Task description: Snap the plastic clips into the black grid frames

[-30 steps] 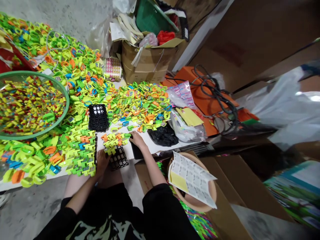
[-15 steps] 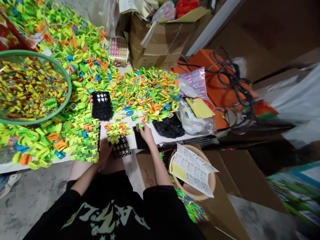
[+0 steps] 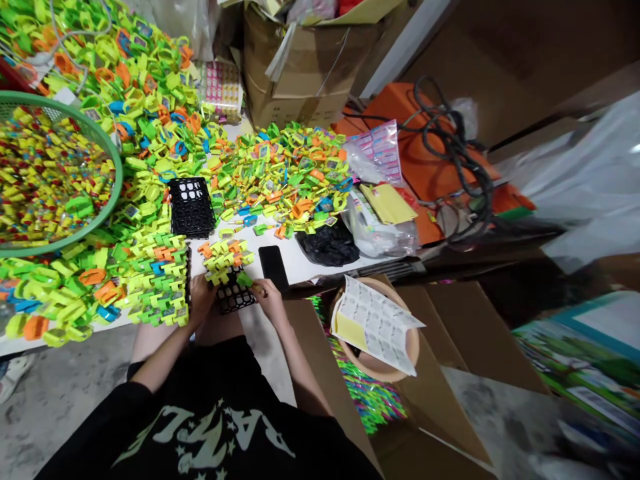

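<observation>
A black grid tray [image 3: 239,298] juts over the table's front edge, its far rows filled with yellow, green and orange toy watches [image 3: 226,259]. My left hand [image 3: 201,298] is closed at the tray's left edge, its fingertips partly hidden. A green toy watch [image 3: 244,279] is pinched in the fingers of my right hand [image 3: 269,298], over the tray's right side. Left of my left hand stands a block of toy watches [image 3: 163,280] set in close rows. Behind the tray lies a stack of black grid trays [image 3: 191,210].
Loose toy watches [image 3: 295,167] are heaped across the table. A green basket [image 3: 117,180] of small yellow-red pieces stands left. A black phone [image 3: 273,267] and black plastic bag [image 3: 330,245] lie to the right. Below are a round tub [image 3: 413,343] with a printed sheet and an open carton [image 3: 313,347].
My right hand has come from above the phone leftward and nearer me to the tray, carrying the green toy watch. The phone is now uncovered. The view has shifted slightly.
</observation>
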`<action>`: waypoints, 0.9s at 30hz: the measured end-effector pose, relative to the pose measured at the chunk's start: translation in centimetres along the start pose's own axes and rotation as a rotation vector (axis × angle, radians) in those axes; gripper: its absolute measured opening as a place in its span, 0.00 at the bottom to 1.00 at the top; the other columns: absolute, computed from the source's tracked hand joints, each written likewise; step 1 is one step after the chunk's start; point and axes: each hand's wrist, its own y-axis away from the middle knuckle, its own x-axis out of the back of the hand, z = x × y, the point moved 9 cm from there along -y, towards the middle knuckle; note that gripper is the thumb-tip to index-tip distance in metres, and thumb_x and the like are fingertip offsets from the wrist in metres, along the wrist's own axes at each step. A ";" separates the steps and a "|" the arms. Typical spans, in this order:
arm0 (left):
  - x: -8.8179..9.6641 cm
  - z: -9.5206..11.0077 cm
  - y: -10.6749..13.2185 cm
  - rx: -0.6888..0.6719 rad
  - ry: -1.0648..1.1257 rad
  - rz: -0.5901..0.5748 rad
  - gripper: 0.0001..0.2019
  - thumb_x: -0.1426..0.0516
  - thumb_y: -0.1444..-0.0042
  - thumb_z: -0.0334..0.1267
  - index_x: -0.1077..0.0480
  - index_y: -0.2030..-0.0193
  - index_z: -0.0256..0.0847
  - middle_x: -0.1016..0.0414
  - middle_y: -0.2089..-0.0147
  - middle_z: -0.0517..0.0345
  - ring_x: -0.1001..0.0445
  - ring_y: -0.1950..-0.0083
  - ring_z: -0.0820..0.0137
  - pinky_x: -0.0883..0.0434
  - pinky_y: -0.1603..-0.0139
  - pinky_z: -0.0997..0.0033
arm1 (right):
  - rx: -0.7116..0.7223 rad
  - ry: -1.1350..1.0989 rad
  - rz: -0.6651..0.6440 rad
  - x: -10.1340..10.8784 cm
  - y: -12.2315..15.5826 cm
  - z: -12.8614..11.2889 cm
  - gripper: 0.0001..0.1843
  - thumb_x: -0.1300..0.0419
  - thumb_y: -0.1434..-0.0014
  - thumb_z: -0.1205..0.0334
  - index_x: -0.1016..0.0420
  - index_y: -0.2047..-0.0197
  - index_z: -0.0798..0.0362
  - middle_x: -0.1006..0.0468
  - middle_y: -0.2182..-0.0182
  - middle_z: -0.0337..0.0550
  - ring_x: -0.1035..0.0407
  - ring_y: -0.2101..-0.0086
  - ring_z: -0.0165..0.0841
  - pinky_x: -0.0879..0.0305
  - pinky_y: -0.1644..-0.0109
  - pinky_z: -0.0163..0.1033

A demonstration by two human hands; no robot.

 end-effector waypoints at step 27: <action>0.1 0.6 0.0 -0.061 -0.059 -0.025 0.09 0.45 0.39 0.42 0.29 0.57 0.41 0.25 0.58 0.47 0.29 0.53 0.55 0.33 0.51 0.56 | 0.033 0.193 -0.200 -6.9 -3.6 -2.3 0.19 0.42 0.39 0.66 0.25 0.45 0.50 0.19 0.56 0.49 0.25 0.54 0.43 0.30 0.50 0.44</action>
